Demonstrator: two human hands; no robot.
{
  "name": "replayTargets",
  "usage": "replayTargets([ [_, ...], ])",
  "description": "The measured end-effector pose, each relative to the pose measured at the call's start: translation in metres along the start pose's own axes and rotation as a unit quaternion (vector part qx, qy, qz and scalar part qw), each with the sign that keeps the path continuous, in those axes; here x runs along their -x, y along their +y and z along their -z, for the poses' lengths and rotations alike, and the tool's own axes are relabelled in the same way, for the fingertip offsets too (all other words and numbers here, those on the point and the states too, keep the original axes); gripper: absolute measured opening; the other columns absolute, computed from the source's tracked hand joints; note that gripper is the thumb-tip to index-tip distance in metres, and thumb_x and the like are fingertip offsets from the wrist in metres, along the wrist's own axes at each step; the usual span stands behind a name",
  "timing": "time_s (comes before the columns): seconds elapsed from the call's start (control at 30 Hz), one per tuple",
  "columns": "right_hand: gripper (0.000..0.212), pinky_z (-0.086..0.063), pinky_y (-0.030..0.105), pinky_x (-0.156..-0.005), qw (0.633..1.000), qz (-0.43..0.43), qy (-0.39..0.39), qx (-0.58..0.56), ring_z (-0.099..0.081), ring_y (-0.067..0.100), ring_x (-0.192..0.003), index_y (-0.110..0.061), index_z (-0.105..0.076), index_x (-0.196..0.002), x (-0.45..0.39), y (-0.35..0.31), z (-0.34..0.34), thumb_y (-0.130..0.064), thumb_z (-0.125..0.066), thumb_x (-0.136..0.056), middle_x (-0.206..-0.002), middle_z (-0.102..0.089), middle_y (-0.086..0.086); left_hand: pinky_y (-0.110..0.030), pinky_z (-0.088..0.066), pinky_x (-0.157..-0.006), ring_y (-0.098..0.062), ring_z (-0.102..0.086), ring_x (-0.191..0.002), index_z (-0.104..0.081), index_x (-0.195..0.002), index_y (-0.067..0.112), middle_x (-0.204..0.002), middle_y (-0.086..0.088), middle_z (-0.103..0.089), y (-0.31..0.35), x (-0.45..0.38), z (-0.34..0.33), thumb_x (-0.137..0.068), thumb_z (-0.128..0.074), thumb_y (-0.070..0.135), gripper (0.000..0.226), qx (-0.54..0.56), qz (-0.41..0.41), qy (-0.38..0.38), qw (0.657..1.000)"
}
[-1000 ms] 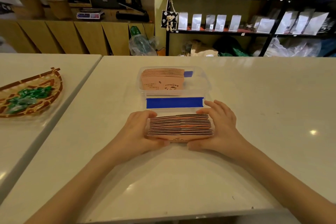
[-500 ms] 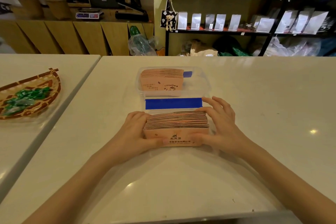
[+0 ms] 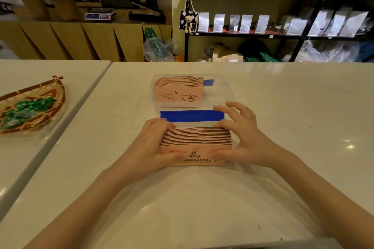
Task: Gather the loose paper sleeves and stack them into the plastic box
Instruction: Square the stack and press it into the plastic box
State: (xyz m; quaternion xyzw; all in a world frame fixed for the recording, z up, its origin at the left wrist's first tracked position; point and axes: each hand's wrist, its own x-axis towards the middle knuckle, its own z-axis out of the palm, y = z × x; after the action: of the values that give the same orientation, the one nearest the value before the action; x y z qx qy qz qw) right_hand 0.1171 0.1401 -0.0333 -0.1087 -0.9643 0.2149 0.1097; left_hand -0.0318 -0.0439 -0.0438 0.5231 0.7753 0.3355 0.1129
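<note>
A thick stack of pink paper sleeves (image 3: 197,141) stands on edge on the white table, its printed front facing me. My left hand (image 3: 150,147) clasps its left end and my right hand (image 3: 240,137) its right end, thumbs across the front. Just behind it sits the clear plastic box (image 3: 226,95) with a blue tape strip (image 3: 192,116) on its near wall. Another stack of pink sleeves (image 3: 178,91) stands inside the box on the left; the box's right part holds nothing I can see.
A woven basket (image 3: 40,107) with green wrapped candies lies on the neighbouring table at the left. A gap runs between the two tables. Shelves with silver pouches and a wooden counter stand beyond the table's far edge.
Both hands have tipped the stack upright, so its printed front now faces me, and squared it up. The stack stays just in front of the box.
</note>
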Motion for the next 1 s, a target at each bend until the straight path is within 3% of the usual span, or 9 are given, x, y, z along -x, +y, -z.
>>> replayTargets([
  [0.1,0.059,-0.008,0.032,-0.111,0.999,-0.003,-0.005,-0.036,0.004,-0.005,-0.129,-0.03,-0.058,-0.111,-0.001,-0.002,0.001,-0.058,-0.068,-0.06,-0.147,-0.023,-0.015,0.004,-0.028,-0.083,0.019,-0.027,-0.106,-0.048,-0.11,0.031,-0.105,0.039,-0.032,0.0,-0.001,0.002,-0.051,-0.052,0.069,0.07,-0.026,-0.023,0.02,0.999],
  [0.2,0.06,-0.01,0.033,-0.112,0.999,-0.005,-0.001,-0.037,0.002,-0.003,-0.131,-0.03,-0.057,-0.113,-0.002,-0.004,0.004,-0.057,-0.067,-0.06,-0.146,-0.025,-0.015,-0.001,-0.027,-0.087,0.012,-0.027,-0.109,-0.054,-0.108,0.025,-0.109,0.029,-0.04,0.001,-0.006,0.006,-0.05,-0.052,0.07,0.073,-0.057,-0.036,0.033,0.997],
  [0.43,0.059,-0.008,0.03,-0.11,1.0,-0.018,-0.012,-0.021,0.001,0.001,-0.132,-0.031,-0.056,-0.114,-0.006,0.001,0.003,-0.055,-0.069,-0.062,-0.142,-0.027,-0.015,-0.002,-0.028,-0.083,0.005,-0.033,-0.107,-0.051,-0.109,0.03,-0.099,0.035,-0.035,-0.001,-0.01,0.007,-0.043,-0.049,0.079,0.082,-0.063,-0.004,0.011,0.998],
  [0.53,0.062,-0.006,0.028,-0.11,1.0,-0.006,-0.019,-0.01,0.004,-0.001,-0.132,-0.031,-0.055,-0.115,-0.005,0.006,0.006,-0.057,-0.07,-0.061,-0.144,-0.024,-0.016,-0.007,-0.032,-0.09,0.008,-0.03,-0.107,-0.05,-0.114,0.031,-0.105,0.031,-0.038,-0.003,-0.01,0.011,-0.039,-0.046,0.085,0.093,-0.077,-0.006,-0.009,0.997],
  [0.67,0.059,-0.011,0.031,-0.112,0.999,0.01,-0.032,-0.009,0.006,-0.009,-0.126,-0.034,-0.055,-0.114,-0.004,0.006,0.009,-0.057,-0.068,-0.062,-0.145,-0.02,-0.016,0.003,-0.032,-0.082,0.021,-0.029,-0.104,-0.05,-0.106,0.037,-0.1,0.037,-0.037,-0.001,-0.011,0.017,-0.054,-0.056,0.075,0.065,-0.077,-0.016,-0.044,0.996],
  [0.83,0.052,-0.014,0.038,-0.113,0.999,0.038,-0.017,-0.009,0.006,-0.003,-0.132,-0.034,-0.06,-0.104,-0.011,0.005,0.017,-0.061,-0.066,-0.06,-0.146,-0.018,-0.017,-0.007,-0.039,-0.085,0.006,-0.035,-0.108,-0.059,-0.101,0.029,-0.098,0.029,-0.048,0.003,-0.021,0.032,-0.05,-0.051,0.079,0.071,-0.103,-0.073,-0.038,0.991],
  [1.0,0.048,-0.01,0.039,-0.112,0.998,0.051,0.039,0.006,0.0,0.003,-0.134,-0.03,-0.06,-0.101,-0.037,0.0,0.04,-0.055,-0.071,-0.061,-0.147,-0.021,-0.012,-0.009,-0.033,-0.084,0.003,-0.035,-0.1,-0.054,-0.095,0.035,-0.095,0.033,-0.044,0.015,-0.042,0.064,-0.061,-0.068,0.054,0.041,-0.138,-0.079,-0.007,0.987],
])
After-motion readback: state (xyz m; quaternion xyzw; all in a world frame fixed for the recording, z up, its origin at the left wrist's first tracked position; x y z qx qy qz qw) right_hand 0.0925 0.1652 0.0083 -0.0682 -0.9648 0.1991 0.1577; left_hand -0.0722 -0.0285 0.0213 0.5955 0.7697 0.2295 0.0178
